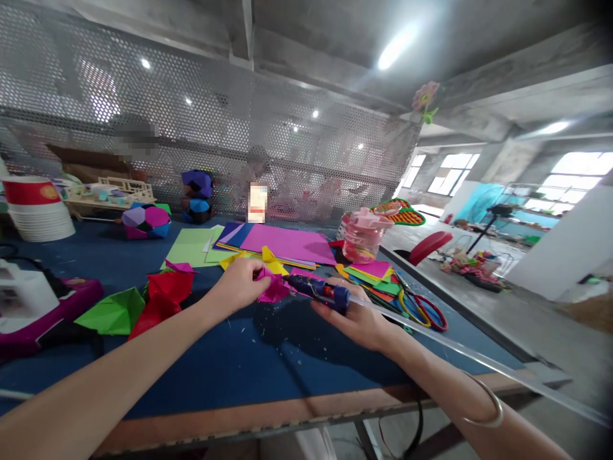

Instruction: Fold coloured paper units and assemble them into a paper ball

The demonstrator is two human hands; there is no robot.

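Note:
Near the middle of the blue table, my left hand (239,282) pinches a folded magenta paper piece (272,289). My right hand (361,319) is wrapped round a dark blue glue gun (318,289), whose black nozzle points left at the magenta piece. A long clear glue stick (431,326) runs out of the gun's back, over my right forearm. Behind the magenta piece lies yellow folded paper (272,260). Red folded paper (165,295) and green folded paper (115,312) rest left of my left hand.
Coloured sheets (287,243) lie at the back, beside a pink lidded jar (364,236). Scissors (431,313) and small paper squares (373,271) are on the right. Paper cups (38,211), a paper ball (146,222) and a purple-and-white device (52,310) stand left.

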